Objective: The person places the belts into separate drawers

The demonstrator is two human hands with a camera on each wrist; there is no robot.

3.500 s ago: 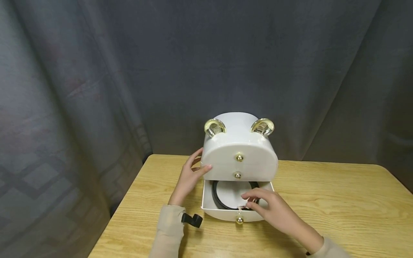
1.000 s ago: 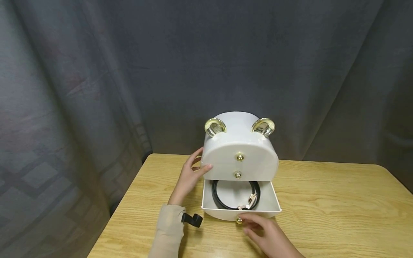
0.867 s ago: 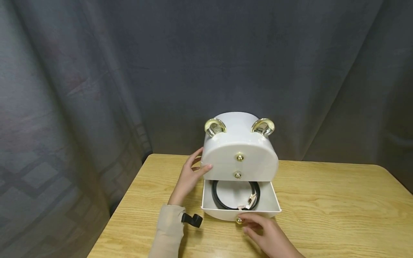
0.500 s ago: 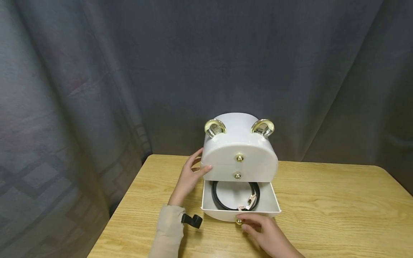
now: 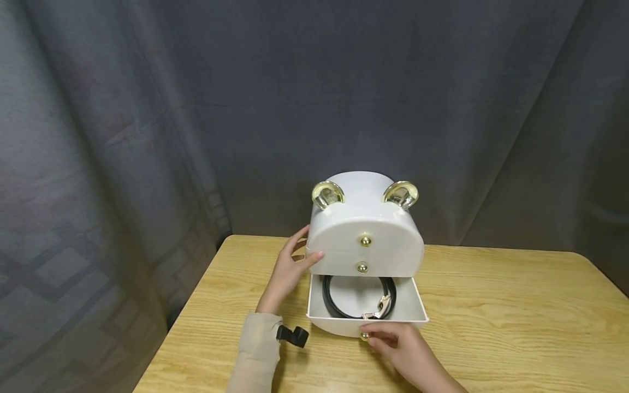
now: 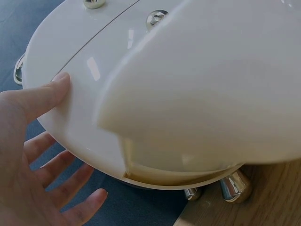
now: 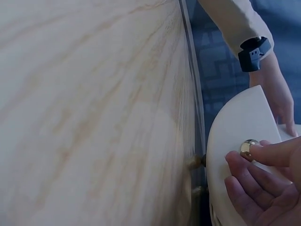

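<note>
My left hand (image 5: 286, 273) rests flat against the white jewellery box (image 5: 366, 229) on the surface (image 5: 491, 305); my right hand (image 5: 405, 352) pinches the gold knob (image 5: 364, 336) of its pulled-out bottom drawer (image 5: 339, 326), black belt (image 5: 334, 303) coiled inside

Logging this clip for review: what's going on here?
A person sits at a wooden table with a white drawer box. The left hand steadies the box's side. The bottom drawer is pulled out, with a black belt coiled inside. The right hand has its fingers at the drawer's gold knob.
</note>
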